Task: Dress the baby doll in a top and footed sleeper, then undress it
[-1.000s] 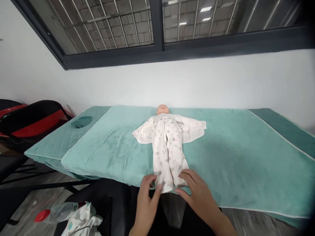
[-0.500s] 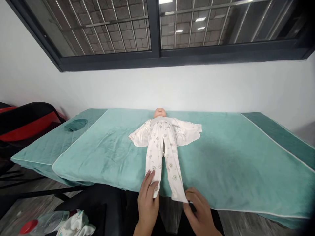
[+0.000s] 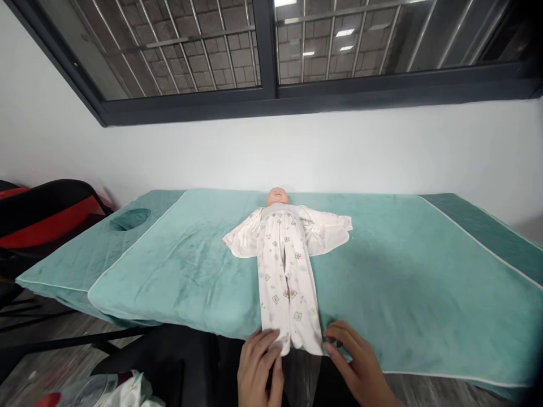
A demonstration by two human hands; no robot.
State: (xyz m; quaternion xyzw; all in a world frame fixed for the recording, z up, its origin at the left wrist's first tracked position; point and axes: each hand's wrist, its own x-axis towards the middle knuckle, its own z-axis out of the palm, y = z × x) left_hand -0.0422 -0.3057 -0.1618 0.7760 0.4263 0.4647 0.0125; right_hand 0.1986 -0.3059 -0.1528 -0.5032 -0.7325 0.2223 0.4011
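Doll in printed trousers on a green bed, beneath a window.
The left hand touches the left cuff; the right hand curls just beside the right cuff, at the near edge.

On the bed, the doll has its head toward the wall; trousers overlap the shirt, reaching the near edge. Window behind; chair left; bottle front left.

A green-covered bed carries a doll, a spread white top and patterned trousers reaching its near edge.
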